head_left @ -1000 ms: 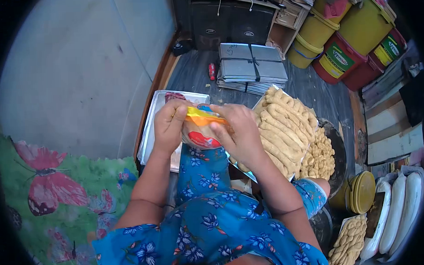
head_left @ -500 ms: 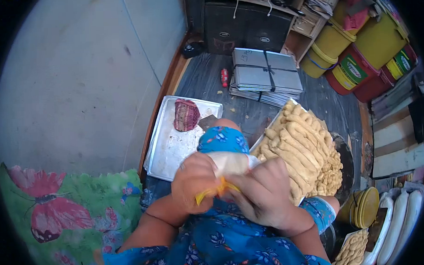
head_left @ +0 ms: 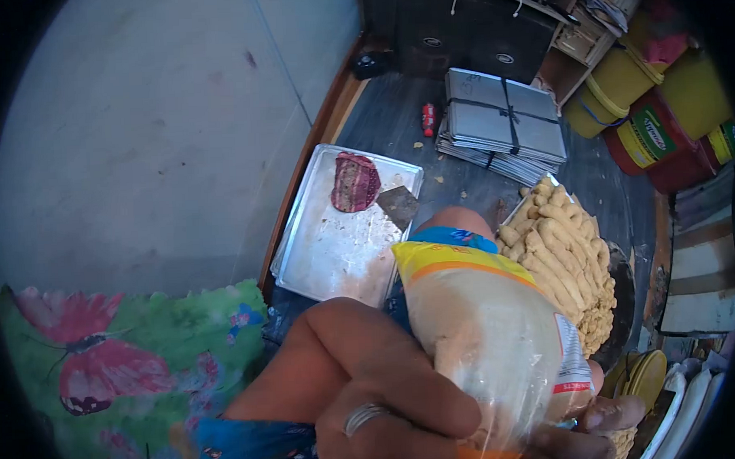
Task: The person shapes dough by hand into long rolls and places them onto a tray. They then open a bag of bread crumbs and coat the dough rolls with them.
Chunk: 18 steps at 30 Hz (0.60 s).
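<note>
Close to the camera, a clear plastic bag (head_left: pixel 488 322) with a yellow-orange band holds a beige, dough-like filling. My left hand (head_left: pixel 373 399), a ring on one finger, is closed around its lower end. My right hand (head_left: pixel 609 415) shows only fingertips under the bag's lower right side, touching it. The bag stands tilted, with its banded end pointing away from me over my knee in blue flowered cloth (head_left: pixel 453 236).
A floured metal tray (head_left: pixel 336 247) on the floor holds a dark red cloth (head_left: pixel 354 181) and a scraper (head_left: pixel 399 204). Twisted dough sticks (head_left: pixel 563 255) are heaped at right. A tied stack of trays (head_left: pixel 505 123), buckets (head_left: pixel 639 131) and a black cabinet (head_left: pixel 458 32) stand beyond. A butterfly-print cloth (head_left: pixel 105 368) lies at left.
Both hands have drawn the bag up from over the tray to right in front of the camera. The bag has turned, so its banded end now points away.
</note>
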Motion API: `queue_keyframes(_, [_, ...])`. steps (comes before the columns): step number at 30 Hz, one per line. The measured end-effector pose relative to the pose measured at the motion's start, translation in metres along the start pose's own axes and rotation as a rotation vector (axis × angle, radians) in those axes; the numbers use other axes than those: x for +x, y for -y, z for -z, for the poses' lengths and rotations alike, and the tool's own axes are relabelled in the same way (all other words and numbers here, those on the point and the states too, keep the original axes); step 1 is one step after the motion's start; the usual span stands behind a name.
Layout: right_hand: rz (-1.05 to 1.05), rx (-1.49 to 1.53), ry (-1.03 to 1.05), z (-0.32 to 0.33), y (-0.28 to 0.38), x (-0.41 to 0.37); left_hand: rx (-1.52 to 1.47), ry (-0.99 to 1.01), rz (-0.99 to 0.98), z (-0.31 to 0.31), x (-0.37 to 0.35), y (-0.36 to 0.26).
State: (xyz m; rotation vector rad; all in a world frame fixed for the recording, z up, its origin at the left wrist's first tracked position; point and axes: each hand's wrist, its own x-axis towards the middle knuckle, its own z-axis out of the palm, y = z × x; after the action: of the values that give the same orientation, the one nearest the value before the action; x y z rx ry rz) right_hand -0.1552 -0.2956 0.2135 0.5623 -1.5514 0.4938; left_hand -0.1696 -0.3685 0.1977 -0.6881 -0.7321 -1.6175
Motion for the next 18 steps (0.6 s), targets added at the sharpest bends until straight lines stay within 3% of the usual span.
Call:
queue_keyframes(2, [-0.114, -0.244, -0.031, 0.014, 0.014, -0.022, -0.058, -0.058, -0.037, -0.003, -0.002, 0.005])
queue_keyframes(6, [0.04, -0.075, 0.289, 0.036, -0.008, -0.01, -0.189, -0.17, -0.103, -0.016, -0.002, 0.025])
queue_keyframes(8, [-0.012, 0.067, 0.321, 0.025, -0.014, -0.003, -0.145, -0.169, 0.011, -0.017, 0.001, 0.021])
queue_keyframes(11, [-0.084, 0.206, 0.326, 0.014, -0.021, -0.001, -0.02, -0.109, 0.243, -0.012, 0.004, 0.009])
queue_keyframes(15, [-0.131, 0.304, 0.315, 0.002, -0.028, -0.002, -0.134, -0.054, 0.191, -0.002, 0.006, 0.028])
queue_keyframes(18, [-0.16, 0.326, 0.296, -0.006, -0.032, -0.002, -0.197, 0.056, 0.256, 0.01, 0.009, 0.034])
